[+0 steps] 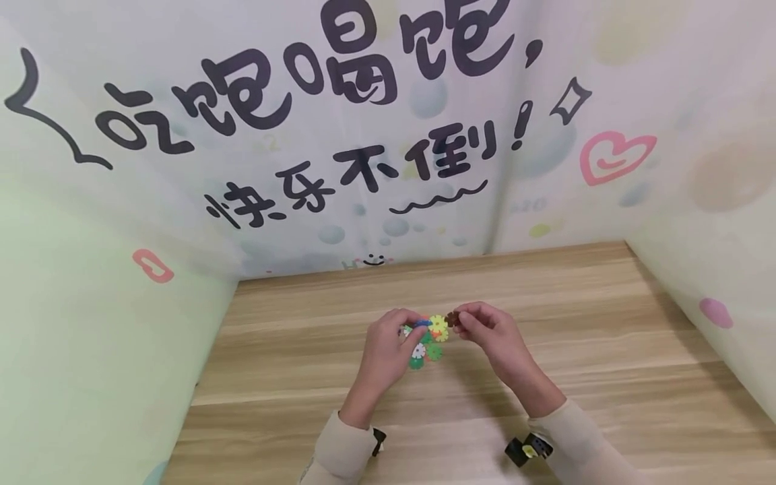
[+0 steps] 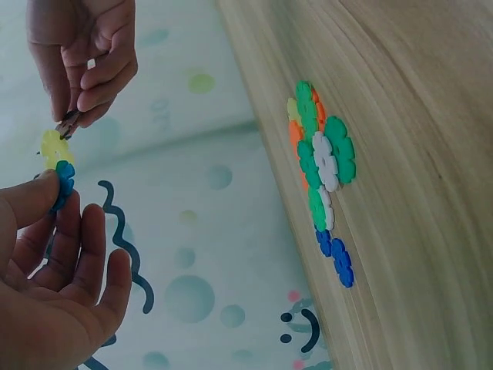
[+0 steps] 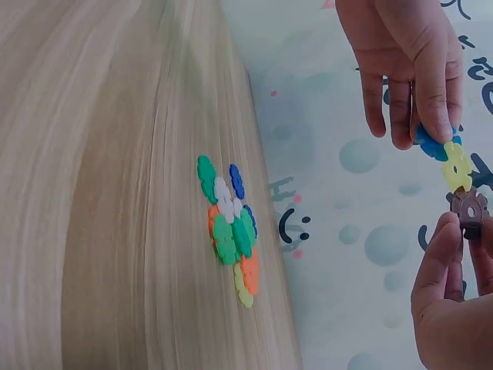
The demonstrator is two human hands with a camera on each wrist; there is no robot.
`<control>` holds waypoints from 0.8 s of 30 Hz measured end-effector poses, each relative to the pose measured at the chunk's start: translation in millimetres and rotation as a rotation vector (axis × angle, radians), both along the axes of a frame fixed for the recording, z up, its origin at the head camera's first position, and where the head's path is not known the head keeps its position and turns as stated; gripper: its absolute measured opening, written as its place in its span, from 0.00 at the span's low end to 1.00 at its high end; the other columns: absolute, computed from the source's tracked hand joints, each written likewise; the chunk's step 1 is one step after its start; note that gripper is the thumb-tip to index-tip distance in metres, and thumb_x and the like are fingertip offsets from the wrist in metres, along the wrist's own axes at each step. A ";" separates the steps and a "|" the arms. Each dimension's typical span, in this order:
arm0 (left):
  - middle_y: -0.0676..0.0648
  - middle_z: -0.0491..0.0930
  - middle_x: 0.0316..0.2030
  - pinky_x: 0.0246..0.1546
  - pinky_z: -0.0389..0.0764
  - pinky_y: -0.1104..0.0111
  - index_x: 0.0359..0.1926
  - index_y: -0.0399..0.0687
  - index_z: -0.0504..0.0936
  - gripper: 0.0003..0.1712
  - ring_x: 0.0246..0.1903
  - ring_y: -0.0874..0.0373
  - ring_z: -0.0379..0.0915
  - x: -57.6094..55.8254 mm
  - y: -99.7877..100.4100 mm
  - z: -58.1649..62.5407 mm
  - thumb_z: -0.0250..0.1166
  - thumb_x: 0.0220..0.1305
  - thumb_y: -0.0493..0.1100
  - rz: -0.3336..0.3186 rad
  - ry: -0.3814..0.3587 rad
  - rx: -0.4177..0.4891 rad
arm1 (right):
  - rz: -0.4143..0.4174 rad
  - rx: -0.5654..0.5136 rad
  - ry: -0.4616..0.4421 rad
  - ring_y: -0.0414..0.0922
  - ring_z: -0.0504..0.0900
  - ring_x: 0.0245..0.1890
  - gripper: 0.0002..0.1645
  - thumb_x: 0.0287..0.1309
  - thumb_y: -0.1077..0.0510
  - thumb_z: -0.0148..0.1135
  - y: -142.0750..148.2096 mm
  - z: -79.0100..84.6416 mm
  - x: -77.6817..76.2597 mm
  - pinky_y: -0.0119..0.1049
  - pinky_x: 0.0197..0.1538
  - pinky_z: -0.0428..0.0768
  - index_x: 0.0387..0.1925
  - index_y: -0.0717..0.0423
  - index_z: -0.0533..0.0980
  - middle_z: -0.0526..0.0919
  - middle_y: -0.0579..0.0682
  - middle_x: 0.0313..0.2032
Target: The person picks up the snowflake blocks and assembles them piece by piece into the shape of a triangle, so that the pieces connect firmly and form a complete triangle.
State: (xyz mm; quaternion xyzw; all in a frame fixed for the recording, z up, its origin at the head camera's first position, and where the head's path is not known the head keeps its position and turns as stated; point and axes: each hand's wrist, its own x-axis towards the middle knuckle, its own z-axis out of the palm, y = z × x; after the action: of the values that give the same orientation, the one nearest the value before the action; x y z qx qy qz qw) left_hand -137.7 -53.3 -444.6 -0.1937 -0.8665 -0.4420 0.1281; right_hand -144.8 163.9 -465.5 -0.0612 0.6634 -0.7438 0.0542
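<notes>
Head view: flanking the yellow disc (image 1: pixel 438 323), my left hand (image 1: pixel 389 342) pinches a blue disc (image 1: pixel 424 322), right hand (image 1: pixel 492 337) a brown one (image 1: pixel 452 319), perhaps bracing it.

Wood tbl (image 1: pixel 448 417) btwn printed walls (image 1: pixel 400 192)

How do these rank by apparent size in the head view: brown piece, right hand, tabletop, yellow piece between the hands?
1. Tabletop
2. Right hand
3. Yellow piece and brown piece: unsure, since the hand partly covers the latter.
</notes>
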 end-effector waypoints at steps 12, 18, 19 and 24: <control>0.52 0.84 0.36 0.40 0.82 0.60 0.39 0.46 0.84 0.05 0.39 0.61 0.79 1.0 -0.7 -0.6 0.71 0.63 0.40 0.020 0.034 0.012 | 0.075 -0.304 -0.203 0.42 0.84 0.42 0.07 0.71 0.58 0.59 -0.4 0.1 0.2 0.35 0.53 0.80 0.39 0.53 0.82 0.84 0.49 0.41; 0.54 0.84 0.36 0.41 0.81 0.62 0.38 0.47 0.85 0.05 0.39 0.62 0.79 2.0 -0.1 -4.4 0.71 0.63 0.41 0.028 0.055 0.023 | 0.133 -0.277 -0.237 0.43 0.84 0.42 0.09 0.73 0.56 0.57 3.1 0.2 1.3 0.37 0.51 0.82 0.40 0.51 0.83 0.85 0.50 0.41; 0.54 0.84 0.36 0.41 0.81 0.63 0.38 0.47 0.85 0.05 0.39 0.62 0.79 1.9 0.0 -4.6 0.71 0.63 0.41 0.031 0.059 0.022 | 0.136 -0.252 -0.249 0.43 0.84 0.40 0.10 0.73 0.54 0.57 3.6 0.9 1.1 0.37 0.49 0.82 0.40 0.51 0.83 0.86 0.50 0.40; 0.53 0.84 0.35 0.42 0.81 0.64 0.37 0.46 0.85 0.05 0.39 0.62 0.79 0.6 0.3 -4.9 0.71 0.62 0.40 0.038 0.080 0.015 | 0.154 -0.140 -0.306 0.40 0.82 0.32 0.16 0.72 0.49 0.57 5.6 3.0 -0.6 0.35 0.40 0.83 0.38 0.54 0.84 0.87 0.49 0.35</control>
State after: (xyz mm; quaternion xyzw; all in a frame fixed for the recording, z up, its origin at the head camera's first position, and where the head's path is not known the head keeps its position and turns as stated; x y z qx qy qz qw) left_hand -137.1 -53.0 -449.5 -0.1938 -0.8607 -0.4379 0.1726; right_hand -145.4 169.5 -462.5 -0.0017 0.5875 -0.7822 0.2071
